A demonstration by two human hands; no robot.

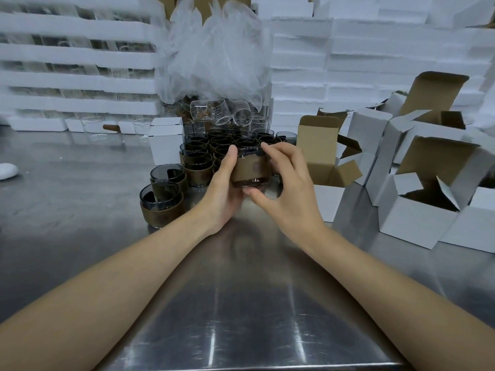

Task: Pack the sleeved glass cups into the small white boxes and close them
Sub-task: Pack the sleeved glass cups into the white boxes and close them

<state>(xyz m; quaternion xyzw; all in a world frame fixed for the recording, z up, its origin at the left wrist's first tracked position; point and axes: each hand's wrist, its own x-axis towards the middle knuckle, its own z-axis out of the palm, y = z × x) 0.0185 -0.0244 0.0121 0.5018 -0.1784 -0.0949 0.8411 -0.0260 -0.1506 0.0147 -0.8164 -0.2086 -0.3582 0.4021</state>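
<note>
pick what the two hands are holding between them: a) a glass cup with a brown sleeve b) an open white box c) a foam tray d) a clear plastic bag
A: the left hand grips the sleeved glass cup from its side, and the right hand pinches it between forefinger at the rim and thumb at the base, above the steel table.

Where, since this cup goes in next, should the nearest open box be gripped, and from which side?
Probably grip the open box by its white body, below the flaps, from the near side with the right hand: its lid stands up at the back and the flaps splay out.
</note>
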